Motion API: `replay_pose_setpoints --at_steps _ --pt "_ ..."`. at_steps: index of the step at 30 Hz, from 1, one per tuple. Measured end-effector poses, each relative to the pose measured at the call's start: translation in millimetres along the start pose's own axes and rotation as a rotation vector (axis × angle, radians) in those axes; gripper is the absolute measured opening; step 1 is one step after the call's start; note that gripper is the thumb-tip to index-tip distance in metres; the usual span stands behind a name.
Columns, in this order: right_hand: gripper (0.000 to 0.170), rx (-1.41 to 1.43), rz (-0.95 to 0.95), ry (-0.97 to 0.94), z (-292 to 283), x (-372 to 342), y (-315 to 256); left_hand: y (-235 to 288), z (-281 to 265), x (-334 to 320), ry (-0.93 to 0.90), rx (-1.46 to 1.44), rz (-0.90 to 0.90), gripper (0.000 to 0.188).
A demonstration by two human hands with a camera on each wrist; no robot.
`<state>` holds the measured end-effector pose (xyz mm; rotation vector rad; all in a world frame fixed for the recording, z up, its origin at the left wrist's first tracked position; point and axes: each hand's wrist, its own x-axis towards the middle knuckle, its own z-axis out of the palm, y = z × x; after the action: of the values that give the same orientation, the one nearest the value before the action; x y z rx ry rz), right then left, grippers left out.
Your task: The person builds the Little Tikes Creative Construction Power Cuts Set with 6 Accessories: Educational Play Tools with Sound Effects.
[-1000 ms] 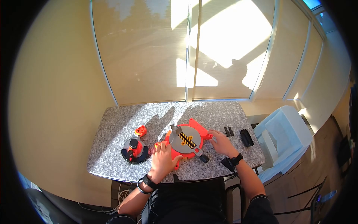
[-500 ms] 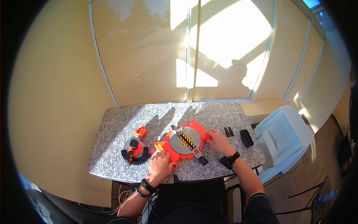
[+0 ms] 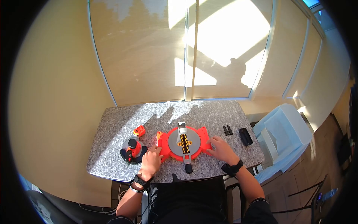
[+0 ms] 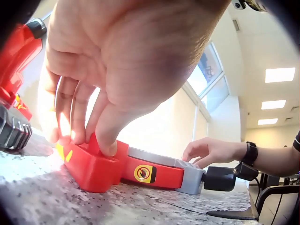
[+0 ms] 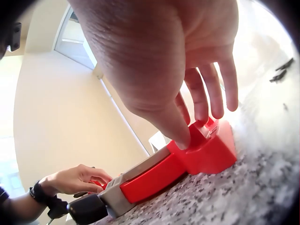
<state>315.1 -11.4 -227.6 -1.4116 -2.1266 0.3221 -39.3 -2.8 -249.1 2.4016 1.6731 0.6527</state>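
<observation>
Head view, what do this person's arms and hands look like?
The left hand and right hand are bare, without gloves. On the left wrist are a black strap and a thin, pale bracelet; on the right, a black band with a dark, boxy device. The black sleeves are short, the right one with a thin, light line near its edge.
</observation>
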Motion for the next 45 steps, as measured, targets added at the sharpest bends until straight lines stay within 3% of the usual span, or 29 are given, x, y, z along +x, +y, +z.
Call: replay_pose_setpoints --at_steps 7,45 --pt "0.030 0.062 0.025 0.018 3 -8 -7 -1 1 1 0.059 -0.051 0.010 0.035" --pt "0.029 0.093 0.038 0.058 7 -11 -6 -2 1 1 -0.004 -0.140 0.036 0.035"
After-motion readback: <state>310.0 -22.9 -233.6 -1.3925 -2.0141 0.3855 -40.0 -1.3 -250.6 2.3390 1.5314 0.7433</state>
